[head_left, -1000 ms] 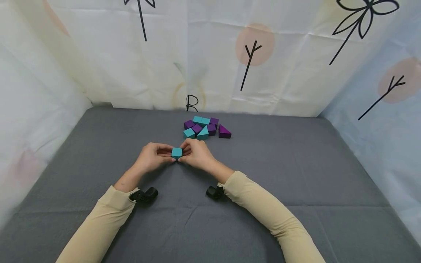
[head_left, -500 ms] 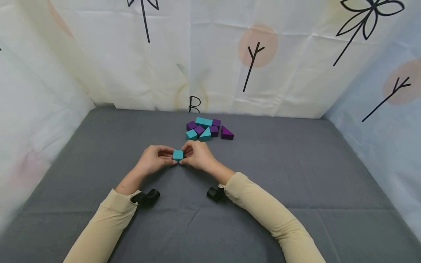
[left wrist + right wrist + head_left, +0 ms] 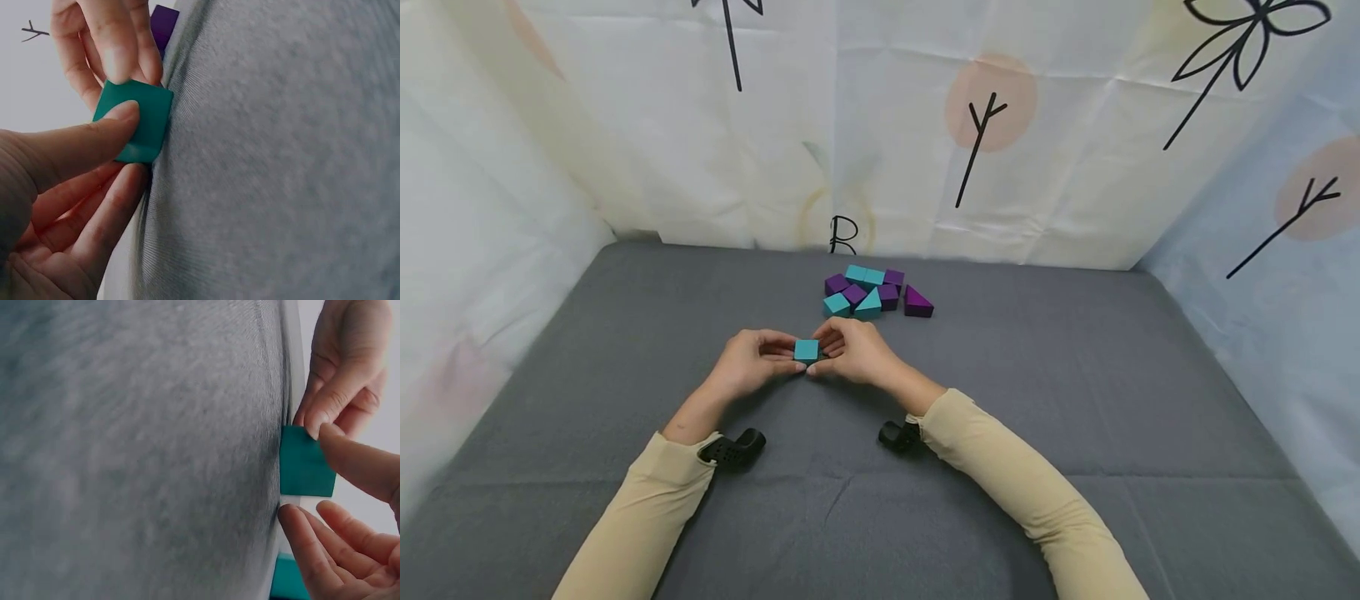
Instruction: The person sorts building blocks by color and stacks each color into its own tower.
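A teal cube (image 3: 807,350) stands on the grey cloth between both hands. My left hand (image 3: 748,362) pinches it from the left; in the left wrist view the thumb (image 3: 128,115) lies over the cube's near face, with a fingertip at its lower edge. On the other side is my right hand (image 3: 853,352), its fingers loosely bent. In the right wrist view the right thumb (image 3: 340,447) overlaps the cube's corner, while a visible gap separates the other fingers (image 3: 297,525) from it. The cube's far side is hidden.
Behind the hands lies a cluster of teal and purple blocks, including a teal triangle (image 3: 868,307) and a purple triangle (image 3: 917,302). Grey cloth (image 3: 1075,392) covers the table. Patterned white curtains (image 3: 895,183) stand at the back and sides.
My right hand has shifted slightly right, its fingers loosening from the cube's side. My left hand and the cube look nearly unmoved; the whole view has shifted a little.
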The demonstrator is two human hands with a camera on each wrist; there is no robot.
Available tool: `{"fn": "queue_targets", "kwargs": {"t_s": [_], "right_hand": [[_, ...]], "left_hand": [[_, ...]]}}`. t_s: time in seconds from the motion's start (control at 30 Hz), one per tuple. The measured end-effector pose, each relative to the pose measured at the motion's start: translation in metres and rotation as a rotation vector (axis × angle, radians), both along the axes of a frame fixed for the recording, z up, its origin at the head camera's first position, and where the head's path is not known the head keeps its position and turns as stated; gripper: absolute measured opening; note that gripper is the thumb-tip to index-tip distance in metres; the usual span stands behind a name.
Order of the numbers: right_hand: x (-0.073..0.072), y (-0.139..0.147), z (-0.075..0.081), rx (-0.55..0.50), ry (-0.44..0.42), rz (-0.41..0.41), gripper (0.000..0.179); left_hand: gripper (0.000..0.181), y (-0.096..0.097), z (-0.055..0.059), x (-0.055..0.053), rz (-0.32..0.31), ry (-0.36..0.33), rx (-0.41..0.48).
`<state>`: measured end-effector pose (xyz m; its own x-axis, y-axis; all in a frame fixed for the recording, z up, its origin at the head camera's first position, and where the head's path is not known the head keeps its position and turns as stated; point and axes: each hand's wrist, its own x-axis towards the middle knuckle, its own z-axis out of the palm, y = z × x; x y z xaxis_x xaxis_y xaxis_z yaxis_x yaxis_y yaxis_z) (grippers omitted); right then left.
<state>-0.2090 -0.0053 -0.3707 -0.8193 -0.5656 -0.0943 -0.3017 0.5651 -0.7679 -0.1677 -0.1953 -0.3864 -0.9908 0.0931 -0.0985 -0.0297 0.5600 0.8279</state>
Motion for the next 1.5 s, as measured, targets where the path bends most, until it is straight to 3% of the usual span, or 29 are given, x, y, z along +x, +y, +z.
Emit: {"fn": "queue_targets", "kwargs": {"t_s": [0.27, 0.53, 0.77, 1.03, 1.5], "right_hand": [[-0.005, 0.013, 0.0, -0.04, 0.021, -0.13, 0.051], [-0.005, 0.013, 0.0, -0.154, 0.106, -0.289, 0.048], [-0.007, 0.005, 0.0, -0.156, 0.179, -0.382, 0.049], [-0.011, -0.002, 0.0, -0.14, 0.208, -0.412, 0.045], [-0.025, -0.017, -0.002, -0.007, 0.235, -0.437, 0.046]], "left_hand": [[0.038, 0.001, -0.001, 0.001, -0.011, 0.036, -0.052], [0.039, 0.002, -0.001, 0.002, -0.005, 0.038, -0.057], [0.039, 0.001, -0.001, 0.001, -0.009, 0.037, -0.056], [0.038, 0.0, 0.0, 0.002, -0.015, 0.039, -0.061], [0.038, -0.001, -0.001, 0.001, -0.022, 0.055, -0.06]]}}
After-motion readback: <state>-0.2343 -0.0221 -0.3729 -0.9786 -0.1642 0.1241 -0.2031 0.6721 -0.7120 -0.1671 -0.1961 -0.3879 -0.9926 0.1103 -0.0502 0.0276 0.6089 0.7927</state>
